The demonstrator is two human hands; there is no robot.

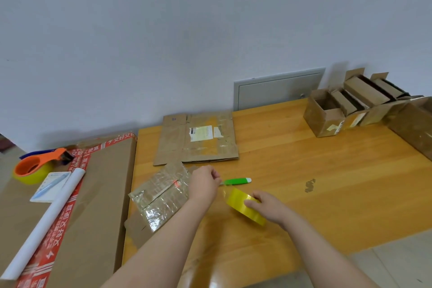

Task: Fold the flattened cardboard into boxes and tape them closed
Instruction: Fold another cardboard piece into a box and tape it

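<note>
Pale wall behind, wooden table (292, 170) below it. The right hand (268, 208) has its grip around the yellow tape roll (243, 206), fingers curled over the rim, and the roll is tilted. Just left of the tape roll, the left hand (204, 183) pinches the clear strip drawn from it. A small tape-covered cardboard piece (159, 196) lies farther left of the tape roll, partly under the left forearm. Just beyond the tape roll lies a green cutter (237, 181), and past that a flat cardboard sheet (196, 140). Open boxes (325, 114) stand far right of the roll.
</note>
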